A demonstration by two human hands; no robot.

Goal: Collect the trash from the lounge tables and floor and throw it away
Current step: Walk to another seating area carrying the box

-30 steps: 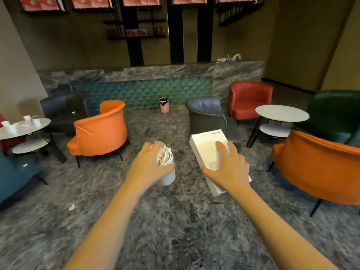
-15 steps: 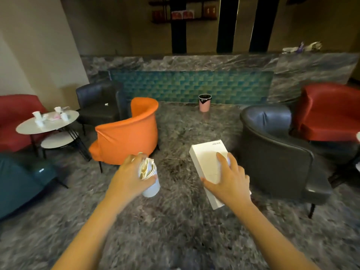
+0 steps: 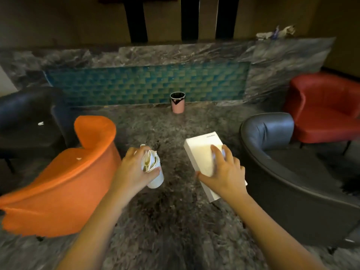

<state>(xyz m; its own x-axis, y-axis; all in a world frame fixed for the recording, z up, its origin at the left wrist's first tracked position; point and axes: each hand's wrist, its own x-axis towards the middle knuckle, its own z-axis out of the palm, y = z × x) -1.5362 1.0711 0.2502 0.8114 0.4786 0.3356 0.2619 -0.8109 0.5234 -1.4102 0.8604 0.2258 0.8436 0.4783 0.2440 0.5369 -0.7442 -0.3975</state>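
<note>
My left hand (image 3: 134, 170) grips a white paper cup (image 3: 155, 178) stuffed with crumpled paper, held tilted in front of me. My right hand (image 3: 224, 172) holds a flat white box (image 3: 202, 151) from above, fingers curled over its edge. Straight ahead, a pink bin with a black liner (image 3: 177, 102) stands on the floor against the teal tiled wall. Small white scraps lie on the orange chair seat (image 3: 78, 158) and on the black chair (image 3: 40, 123).
An orange armchair (image 3: 64, 182) stands close on my left and a dark grey armchair (image 3: 292, 172) close on my right, with a passage of marbled floor between them. A red armchair (image 3: 327, 108) is further right. Crumpled trash (image 3: 276, 32) sits on the marble ledge.
I have walked forward toward the pink bin; the chairs and the bin are nearer and larger. The side table at left has left the view. Both hands keep their hold.
</note>
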